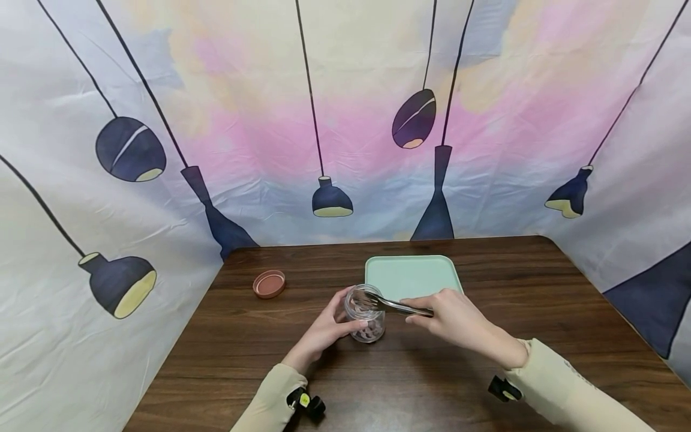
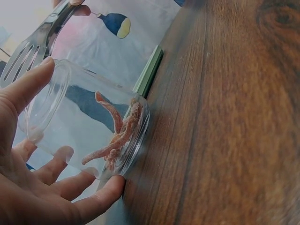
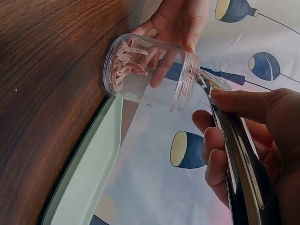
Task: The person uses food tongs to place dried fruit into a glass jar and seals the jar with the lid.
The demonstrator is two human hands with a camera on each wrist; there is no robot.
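A clear jar (image 1: 372, 332) stands upright on the table, with several reddish, whitish-dusted dried strips (image 2: 123, 133) at its bottom. My left hand (image 1: 327, 325) grips it from the left, thumb at the rim and fingers around the side. In my right hand (image 1: 459, 319) is a pair of metal tongs (image 1: 402, 307), pinched between thumb and fingers. Their fork-like tip (image 2: 22, 61) is right at the jar's mouth, its tines showing above the rim in the left wrist view. Nothing shows between the tong arms.
Behind the jar and to its right lies a pale green tray (image 1: 412, 277). A reddish-brown round lid (image 1: 269, 284) rests at the back left of the wooden table (image 1: 513, 288). Close behind the table hangs a cloth (image 1: 259, 150) printed with lamps.
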